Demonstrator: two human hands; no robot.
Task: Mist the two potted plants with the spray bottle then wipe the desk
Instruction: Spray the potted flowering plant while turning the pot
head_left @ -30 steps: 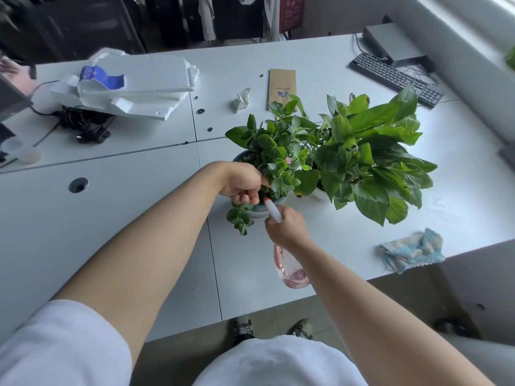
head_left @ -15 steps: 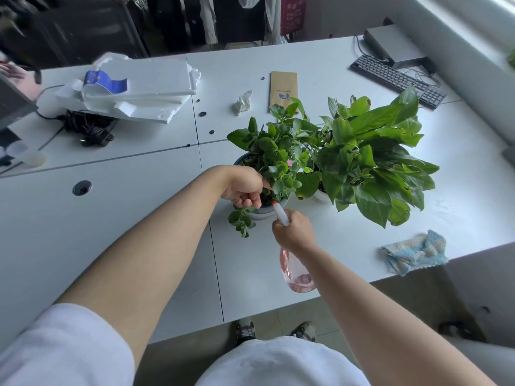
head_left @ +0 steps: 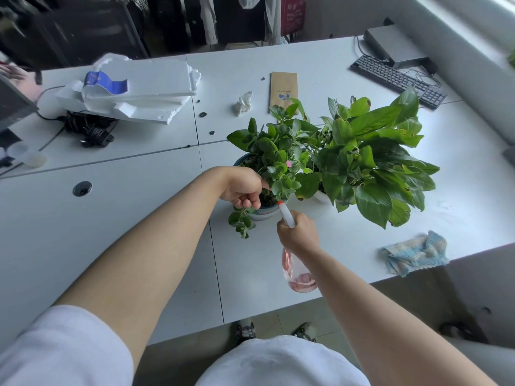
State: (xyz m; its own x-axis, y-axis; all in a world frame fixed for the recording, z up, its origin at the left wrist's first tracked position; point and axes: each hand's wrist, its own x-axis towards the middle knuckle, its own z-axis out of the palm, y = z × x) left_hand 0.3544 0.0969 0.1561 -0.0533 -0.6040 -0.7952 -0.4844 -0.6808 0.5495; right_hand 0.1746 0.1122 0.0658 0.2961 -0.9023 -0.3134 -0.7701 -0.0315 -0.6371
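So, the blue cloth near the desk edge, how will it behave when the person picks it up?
The blue cloth lies crumpled in soft folds, so it will likely be floppy and drape from the hand. It looks like fluffy towelling, probably light and easy to grip. It cannot roll or break.

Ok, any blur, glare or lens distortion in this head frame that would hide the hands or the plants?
Head view: hands sharp, the left hand at the blue pot, the right hand gripping the spray bottle; both plants crisp. Wide-angle bending shows along the desk seams. Soft daylight, faint shadows, no glare. The dark background is slightly smeared.
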